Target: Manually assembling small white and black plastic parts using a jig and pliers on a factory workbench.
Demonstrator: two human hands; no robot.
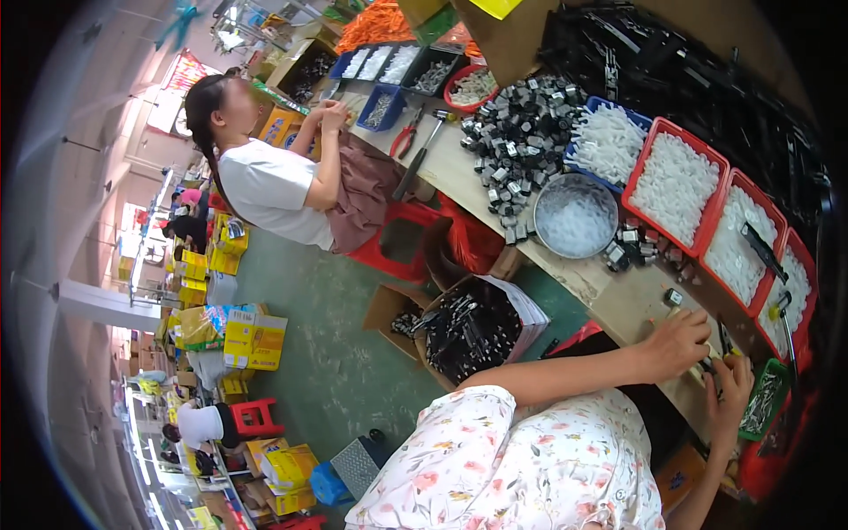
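My left hand is closed over the bench, its fingers curled down; what they hold, if anything, is hidden. Just beside it, my right hand pinches a small dark piece, too little seen to name. A small black-and-silver block lies on the bench by my left fingers. Beyond my hands stand red trays of small white plastic parts. A green tray of small metal parts sits next to my right hand. A thin tool with a yellowish head rests over the nearest red tray.
Black-and-silver blocks are heaped on the bench beside a round metal bowl of white matter. Long black parts pile up at the back. A box of black parts stands below the bench edge. A co-worker sits farther along.
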